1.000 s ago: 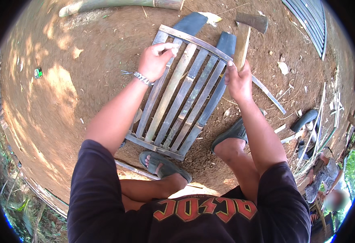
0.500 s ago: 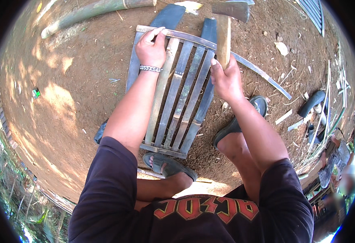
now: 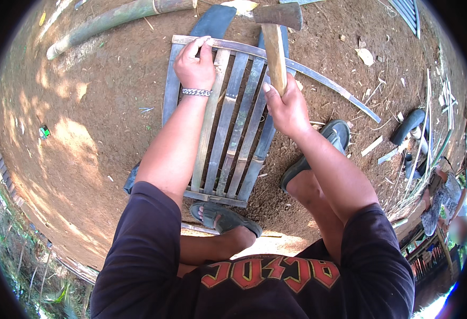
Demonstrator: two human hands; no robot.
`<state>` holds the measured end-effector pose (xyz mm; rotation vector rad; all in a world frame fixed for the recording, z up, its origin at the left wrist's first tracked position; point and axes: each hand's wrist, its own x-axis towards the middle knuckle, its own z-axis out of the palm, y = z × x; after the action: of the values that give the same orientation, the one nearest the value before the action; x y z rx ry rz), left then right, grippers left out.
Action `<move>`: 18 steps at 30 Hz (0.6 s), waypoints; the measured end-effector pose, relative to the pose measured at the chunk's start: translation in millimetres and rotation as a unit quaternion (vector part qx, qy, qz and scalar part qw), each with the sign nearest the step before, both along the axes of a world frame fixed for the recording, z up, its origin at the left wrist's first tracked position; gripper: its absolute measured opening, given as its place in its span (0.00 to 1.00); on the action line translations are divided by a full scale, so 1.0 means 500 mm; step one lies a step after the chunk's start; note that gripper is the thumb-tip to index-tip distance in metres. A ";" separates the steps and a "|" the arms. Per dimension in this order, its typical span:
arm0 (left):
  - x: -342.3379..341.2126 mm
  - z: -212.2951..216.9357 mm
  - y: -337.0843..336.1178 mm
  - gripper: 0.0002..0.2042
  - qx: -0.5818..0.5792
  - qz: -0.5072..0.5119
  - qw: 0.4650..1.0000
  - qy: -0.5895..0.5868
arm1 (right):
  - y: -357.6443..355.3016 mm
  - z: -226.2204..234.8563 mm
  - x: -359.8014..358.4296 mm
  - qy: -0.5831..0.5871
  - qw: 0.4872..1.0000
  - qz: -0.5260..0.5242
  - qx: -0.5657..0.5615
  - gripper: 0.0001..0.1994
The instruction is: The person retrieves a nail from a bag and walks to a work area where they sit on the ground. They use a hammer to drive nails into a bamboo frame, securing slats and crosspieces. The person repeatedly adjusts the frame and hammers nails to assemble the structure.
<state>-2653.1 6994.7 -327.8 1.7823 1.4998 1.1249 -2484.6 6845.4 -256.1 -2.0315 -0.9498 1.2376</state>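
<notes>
A slatted bamboo panel (image 3: 227, 127) lies before me, its parallel slats running away from me. Across its far end lies a long bamboo strip (image 3: 329, 84), curving in the fisheye picture and jutting well past the right side. My left hand (image 3: 195, 69) rests on that strip near the left corner, thumb and fingertips pinched together; anything small between them is too hard to see. My right hand (image 3: 288, 110) is wrapped round the wooden handle of an axe (image 3: 277, 53). The axe head is up, over the panel's far right corner.
A thick bamboo pole (image 3: 111, 24) lies at the far left. Dark curved pieces (image 3: 213, 20) stick out beyond the panel. Bamboo offcuts and a black curved tube (image 3: 408, 126) lie at right. My sandalled feet (image 3: 228, 218) are close to the panel. A small green-and-black object (image 3: 44, 132) sits left.
The axe and my right hand have shifted left, toward my left hand. My left hand stays pinched at the strip, and the whole view has shifted slightly.
</notes>
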 end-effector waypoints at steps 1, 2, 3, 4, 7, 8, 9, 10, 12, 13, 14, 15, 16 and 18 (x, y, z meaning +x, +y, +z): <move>-0.002 -0.002 0.001 0.07 0.008 -0.002 1.000 0.003 | 0.003 0.005 -0.002 0.002 1.000 0.002 -0.008 0.23; -0.003 -0.005 0.001 0.07 0.015 -0.003 1.000 0.006 | 0.004 0.007 -0.003 0.005 1.000 0.004 -0.016 0.23; -0.005 -0.007 0.002 0.07 0.023 -0.005 1.000 0.008 | 0.005 0.006 -0.005 0.003 1.000 0.006 -0.016 0.23; -0.004 -0.007 0.002 0.07 0.028 -0.008 1.000 0.011 | 0.004 0.004 -0.005 0.000 1.000 0.009 -0.017 0.23; -0.004 -0.009 0.002 0.06 0.048 -0.016 0.999 0.020 | 0.005 0.007 -0.008 -0.002 1.000 0.013 -0.017 0.23; -0.004 -0.011 0.003 0.06 0.057 -0.019 0.998 0.025 | 0.005 0.011 -0.009 -0.001 1.000 0.015 -0.017 0.23; -0.004 -0.012 0.003 0.05 0.067 -0.022 0.997 0.030 | 0.006 0.015 -0.008 -0.005 1.000 0.020 -0.023 0.23; -0.004 -0.015 0.004 0.05 0.069 -0.026 0.996 0.042 | 0.008 0.020 -0.007 -0.008 0.999 0.026 -0.028 0.22; -0.004 -0.020 0.004 0.05 0.073 -0.032 0.995 0.065 | 0.011 0.034 -0.007 -0.014 0.999 0.037 -0.024 0.21; -0.003 -0.020 0.004 0.05 0.076 -0.027 0.994 0.070 | 0.012 0.044 -0.008 -0.018 0.999 0.040 -0.014 0.21; -0.002 -0.018 0.003 0.05 0.079 -0.021 0.994 0.074 | 0.012 0.054 -0.009 -0.021 0.999 0.044 -0.004 0.20; 0.000 -0.018 0.002 0.06 0.081 -0.015 0.993 0.079 | 0.012 0.063 -0.010 -0.024 0.998 0.052 0.005 0.20; 0.000 -0.018 0.001 0.06 0.075 -0.014 0.993 0.088 | 0.012 0.073 -0.011 -0.026 0.998 0.059 0.013 0.19; -0.001 -0.015 0.002 0.06 0.070 -0.016 0.993 0.090 | 0.008 0.083 -0.014 -0.027 0.996 0.075 0.031 0.20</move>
<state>-2653.6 6995.6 -335.3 2.0436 1.5198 1.1011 -2491.6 6849.5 -214.5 -1.9845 -1.1712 1.2191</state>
